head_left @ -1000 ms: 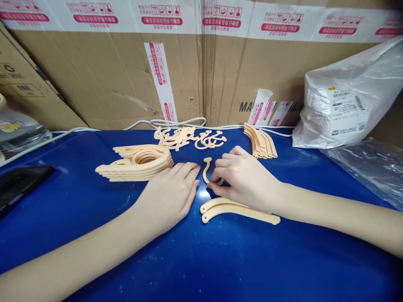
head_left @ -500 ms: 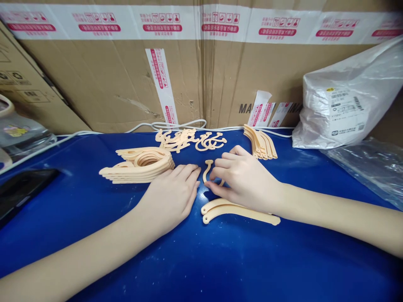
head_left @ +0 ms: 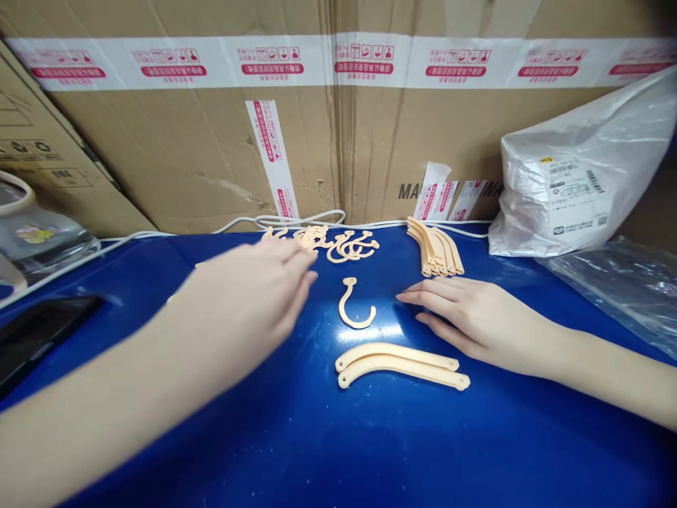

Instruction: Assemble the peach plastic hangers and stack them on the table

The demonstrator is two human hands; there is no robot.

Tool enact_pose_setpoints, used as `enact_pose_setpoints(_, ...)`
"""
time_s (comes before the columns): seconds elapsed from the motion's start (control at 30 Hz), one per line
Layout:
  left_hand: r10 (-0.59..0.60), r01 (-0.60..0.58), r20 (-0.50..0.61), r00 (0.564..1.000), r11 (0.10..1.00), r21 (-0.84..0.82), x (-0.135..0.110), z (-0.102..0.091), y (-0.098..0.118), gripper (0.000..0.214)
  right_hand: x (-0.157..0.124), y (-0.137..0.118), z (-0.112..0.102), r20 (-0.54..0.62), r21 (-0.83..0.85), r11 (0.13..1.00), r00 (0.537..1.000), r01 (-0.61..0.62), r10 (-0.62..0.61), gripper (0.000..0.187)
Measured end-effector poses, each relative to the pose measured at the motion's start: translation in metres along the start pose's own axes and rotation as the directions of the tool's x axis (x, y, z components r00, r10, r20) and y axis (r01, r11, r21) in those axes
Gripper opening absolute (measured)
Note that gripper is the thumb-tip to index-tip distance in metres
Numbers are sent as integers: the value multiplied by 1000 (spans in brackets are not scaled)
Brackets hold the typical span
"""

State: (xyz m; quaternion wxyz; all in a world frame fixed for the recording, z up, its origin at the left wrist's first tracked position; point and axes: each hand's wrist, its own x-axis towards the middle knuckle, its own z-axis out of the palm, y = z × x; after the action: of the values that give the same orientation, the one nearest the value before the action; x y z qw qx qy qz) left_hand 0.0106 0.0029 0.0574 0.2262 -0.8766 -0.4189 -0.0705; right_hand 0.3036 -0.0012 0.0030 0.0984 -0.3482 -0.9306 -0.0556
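A beige plastic hook [head_left: 343,303] lies alone on the blue table between my hands. In front of it two curved beige hanger arms [head_left: 396,356] lie side by side, a small hole at their left ends. My right hand [head_left: 476,321] is open beside the hook, fingers stretched to the left, with nothing in it. My left hand [head_left: 246,296], slightly blurred, is raised with its fingers stretched out and holds nothing visible. It hides nearly all of the stack of beige hanger parts behind it. Several more hooks [head_left: 352,247] lie heaped at the back.
A bundle of curved hanger arms [head_left: 436,247] lies at the back right, near a white plastic bag [head_left: 571,183] with a label. A black phone [head_left: 47,331] and a clear jug [head_left: 42,226] are at the left. A white cable [head_left: 301,222] runs along the cardboard boxes [head_left: 185,155].
My right hand has left the hook and moved right, opening up. My left hand has lifted and moved left over the stack. The view has tilted up slightly.
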Motion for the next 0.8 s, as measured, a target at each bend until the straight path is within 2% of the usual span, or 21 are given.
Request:
enact_pose_setpoints(0.1, -191, 185, 115, 975, 981, 58, 25, 0, -33, 40, -8, 1, 2, -20, 14, 1000, 1000, -3, 3, 31)
enact_pose_setpoints(0.17, -326, 314, 211, 922, 945, 88, 42, 6, -50, 38, -9, 2, 3, -39, 22, 1000, 999, -1, 1, 30)
enact_pose_setpoints(0.2, -343, 335, 258, 903, 939, 75, 51, 11, -55, 40, -9, 3, 4, -44, 25, 1000, 999, -1, 2, 30)
enact_pose_setpoints(0.27, -282, 318, 397, 874, 948, -28, 66, 21, -62, 39, -9, 4, 5, -47, 28, 1000, 999, -2, 3, 30)
enact_pose_setpoints(0.3, -266, 329, 466, 844, 942, -59, 72, 27, -64, 37, -9, 4, 5, -48, 29, 1000, 999, 0, 2, 30)
enact_pose_setpoints(0.43, -234, 327, 586, 776, 943, -56, 93, 48, -69, 43, -9, 6, 7, -61, 24, 1000, 998, 12, -11, 30)
enact_pose_setpoints(0.57, -223, 312, 632, 742, 949, -32, 102, 58, -75, 48, -9, 7, 9, -65, 20, 1000, 998, 18, -17, 30)
enact_pose_setpoints(0.8, -204, 326, 654, 729, 943, -68, 106, 58, -79, 41, -9, 7, 11, -62, -13, 1000, 998, 16, -17, 31)
